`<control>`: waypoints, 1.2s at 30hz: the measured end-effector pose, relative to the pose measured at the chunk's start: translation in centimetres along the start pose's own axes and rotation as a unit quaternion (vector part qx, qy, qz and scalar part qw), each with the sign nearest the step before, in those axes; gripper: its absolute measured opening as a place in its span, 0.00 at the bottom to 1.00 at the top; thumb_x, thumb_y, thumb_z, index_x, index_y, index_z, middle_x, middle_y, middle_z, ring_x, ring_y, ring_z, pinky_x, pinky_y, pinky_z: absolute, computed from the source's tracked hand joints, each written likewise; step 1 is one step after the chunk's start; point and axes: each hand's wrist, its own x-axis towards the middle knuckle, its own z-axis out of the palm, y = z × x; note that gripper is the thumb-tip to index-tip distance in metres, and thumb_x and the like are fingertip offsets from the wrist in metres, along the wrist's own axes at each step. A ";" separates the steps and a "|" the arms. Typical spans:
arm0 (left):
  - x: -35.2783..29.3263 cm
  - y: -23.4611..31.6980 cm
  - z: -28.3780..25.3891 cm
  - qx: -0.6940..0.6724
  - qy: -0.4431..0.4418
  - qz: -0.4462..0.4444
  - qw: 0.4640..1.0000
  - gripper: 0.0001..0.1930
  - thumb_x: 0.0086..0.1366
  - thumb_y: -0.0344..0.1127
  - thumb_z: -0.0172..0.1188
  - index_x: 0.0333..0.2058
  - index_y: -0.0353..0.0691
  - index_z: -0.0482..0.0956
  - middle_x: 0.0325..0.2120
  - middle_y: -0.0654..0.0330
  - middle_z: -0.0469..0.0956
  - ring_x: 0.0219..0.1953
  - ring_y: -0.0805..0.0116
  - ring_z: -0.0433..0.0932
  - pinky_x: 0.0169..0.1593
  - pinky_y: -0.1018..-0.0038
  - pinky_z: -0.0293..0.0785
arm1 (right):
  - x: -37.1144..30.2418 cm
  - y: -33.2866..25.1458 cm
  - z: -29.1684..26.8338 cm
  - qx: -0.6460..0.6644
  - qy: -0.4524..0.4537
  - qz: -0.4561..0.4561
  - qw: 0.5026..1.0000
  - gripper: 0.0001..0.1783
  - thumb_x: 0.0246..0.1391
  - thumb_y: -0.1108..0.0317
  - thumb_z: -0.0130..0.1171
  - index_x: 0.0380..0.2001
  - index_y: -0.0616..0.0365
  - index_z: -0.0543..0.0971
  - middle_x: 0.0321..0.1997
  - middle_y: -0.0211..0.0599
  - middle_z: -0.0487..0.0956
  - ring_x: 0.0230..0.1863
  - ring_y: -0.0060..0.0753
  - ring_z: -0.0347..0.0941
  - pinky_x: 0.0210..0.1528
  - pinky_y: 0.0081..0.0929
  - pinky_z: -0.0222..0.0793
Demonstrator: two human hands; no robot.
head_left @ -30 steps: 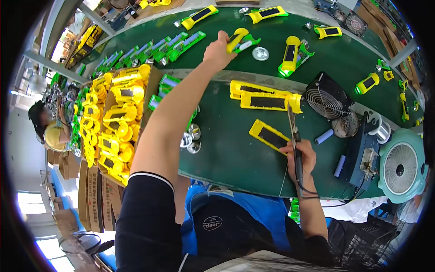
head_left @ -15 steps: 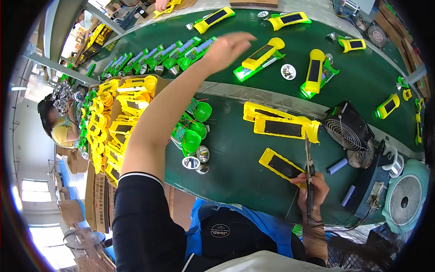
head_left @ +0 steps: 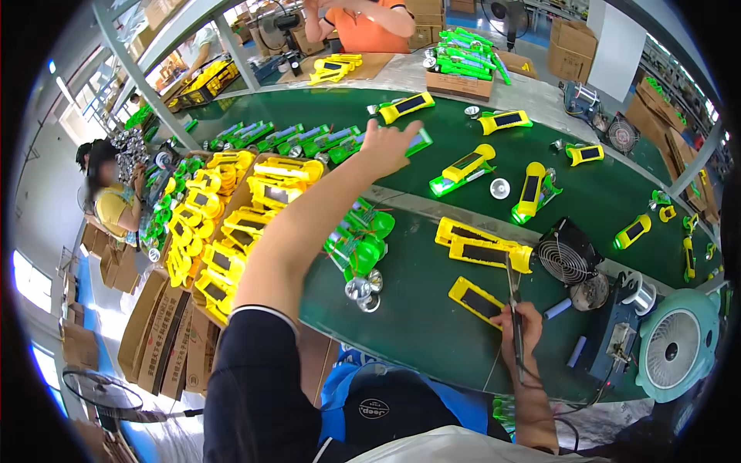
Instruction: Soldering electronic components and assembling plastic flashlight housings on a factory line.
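Observation:
My left hand point(head_left: 390, 148) reaches over the green belt with fingers apart, at the end of a row of green flashlight housings. One green housing point(head_left: 420, 142) shows just beside its fingers; whether they touch it I cannot tell. My right hand point(head_left: 522, 322) grips a soldering iron point(head_left: 518, 339), its tip pointing away from me toward two yellow housings with dark panels point(head_left: 488, 253). Beside that hand, another yellow panel frame point(head_left: 473, 299) lies tilted on the bench, its near end at my fingers. Green housings with reflectors point(head_left: 364, 251) are heaped below my left forearm.
Boxes of yellow housings point(head_left: 224, 262) stand at left. At right are a black fan point(head_left: 567, 251), a solder spool point(head_left: 639, 295), a teal fan point(head_left: 673, 347) and a blue cylindrical cell point(head_left: 557, 309). Yellow-and-green flashlights point(head_left: 530, 193) lie along the belt. A person in orange point(head_left: 370, 29) is across it.
The view has tilted up, bringing the person in orange and a box of green housings into sight. My left hand stays over the belt, its fingers more spread. My right hand keeps the soldering iron.

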 end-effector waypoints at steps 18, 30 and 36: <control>-27.0 17.4 -1.9 -0.809 -0.223 -0.129 0.529 0.30 0.70 0.36 0.51 0.67 0.40 0.50 0.42 0.55 0.77 0.40 0.71 0.78 0.43 0.76 0.74 | 1.2 -6.9 -6.6 -0.072 0.056 0.083 0.992 0.17 0.52 0.73 0.65 0.43 0.60 0.71 0.41 0.36 0.75 0.42 0.26 0.72 0.46 0.23 0.68; -21.5 16.1 -0.4 -0.348 0.008 0.381 0.856 0.17 0.48 0.24 0.62 0.39 0.41 0.72 0.42 0.57 0.71 0.39 0.57 0.72 0.41 0.66 0.71 | -6.6 -6.5 -6.8 0.343 0.155 0.310 0.873 0.17 0.56 0.57 0.55 0.38 0.59 0.68 0.33 0.44 0.73 0.28 0.29 0.64 0.35 0.27 0.62; -20.7 17.5 0.3 -0.390 0.045 0.269 0.879 0.19 0.47 0.29 0.66 0.39 0.44 0.72 0.41 0.59 0.71 0.41 0.58 0.71 0.44 0.66 0.70 | -4.7 -5.7 -6.4 0.368 0.149 0.286 0.872 0.17 0.57 0.56 0.55 0.38 0.59 0.68 0.29 0.38 0.71 0.29 0.28 0.64 0.34 0.27 0.61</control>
